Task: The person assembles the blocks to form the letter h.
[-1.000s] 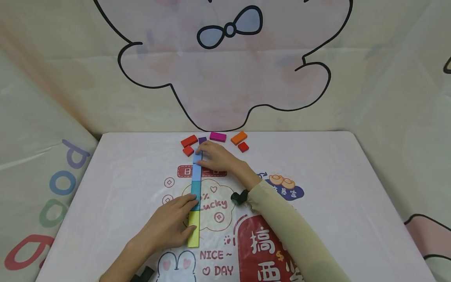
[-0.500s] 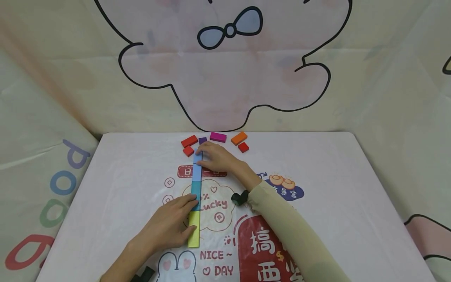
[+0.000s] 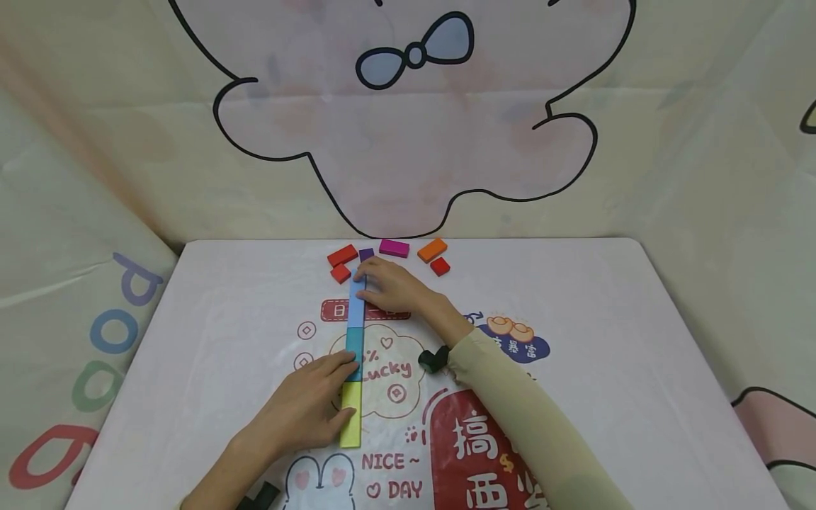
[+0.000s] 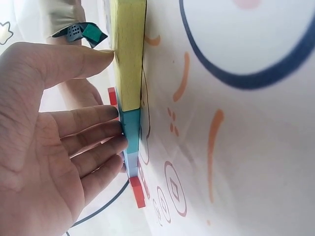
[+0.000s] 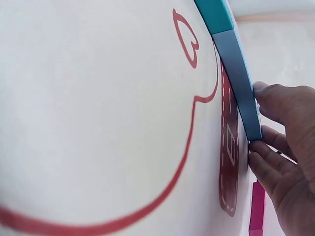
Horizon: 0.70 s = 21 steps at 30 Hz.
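A straight row of flat blocks runs away from me, with a yellow block (image 3: 350, 418) nearest, then teal (image 3: 354, 340), then light blue (image 3: 355, 312). My left hand (image 3: 312, 400) lies along the left side of the row. Its thumb touches the yellow block and its fairly straight fingertips rest at the teal part. At the far end, my right hand (image 3: 395, 285) pinches the last light blue block (image 5: 250, 118), thumb near the joint behind it and fingers at its end. The right wrist view shows these light blue blocks end to end.
Beyond the row lie a red block (image 3: 342, 255), a smaller red block (image 3: 341, 273), a purple block (image 3: 366, 253), a magenta block (image 3: 394, 248), an orange block (image 3: 432, 248) and another red block (image 3: 440, 265). The white table (image 3: 605, 319) carries printed drawings.
Both hands stay in place. At the far end, the light blue blocks look closer together, the dark line at their joint having faded.
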Each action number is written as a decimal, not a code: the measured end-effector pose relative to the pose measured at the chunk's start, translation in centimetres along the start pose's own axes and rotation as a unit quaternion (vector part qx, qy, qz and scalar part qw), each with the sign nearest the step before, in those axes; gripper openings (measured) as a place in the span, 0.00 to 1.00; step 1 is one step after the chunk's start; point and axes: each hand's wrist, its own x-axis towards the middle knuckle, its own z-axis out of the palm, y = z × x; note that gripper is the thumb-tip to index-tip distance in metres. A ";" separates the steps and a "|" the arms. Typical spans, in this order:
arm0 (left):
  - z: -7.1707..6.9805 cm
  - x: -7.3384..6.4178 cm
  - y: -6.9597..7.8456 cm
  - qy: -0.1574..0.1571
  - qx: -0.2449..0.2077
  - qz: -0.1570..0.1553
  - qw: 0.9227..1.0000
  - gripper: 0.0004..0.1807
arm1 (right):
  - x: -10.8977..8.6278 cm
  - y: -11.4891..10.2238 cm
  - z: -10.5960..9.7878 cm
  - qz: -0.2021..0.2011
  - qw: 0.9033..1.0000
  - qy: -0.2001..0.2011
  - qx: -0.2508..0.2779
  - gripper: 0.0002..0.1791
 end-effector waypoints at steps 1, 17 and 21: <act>0.0 0.0 0.0 0.000 0.000 0.000 1.000 0.39 | 0.0 -0.1 0.0 0.000 1.000 -0.001 -0.001 0.19; -0.1 -0.1 0.0 -0.002 -0.004 -0.005 1.000 0.40 | -0.3 -0.3 0.3 0.009 1.000 0.009 -0.006 0.20; -0.1 0.0 0.0 -0.004 -0.007 -0.008 1.000 0.40 | -0.2 -0.4 0.2 0.012 1.000 0.007 -0.011 0.20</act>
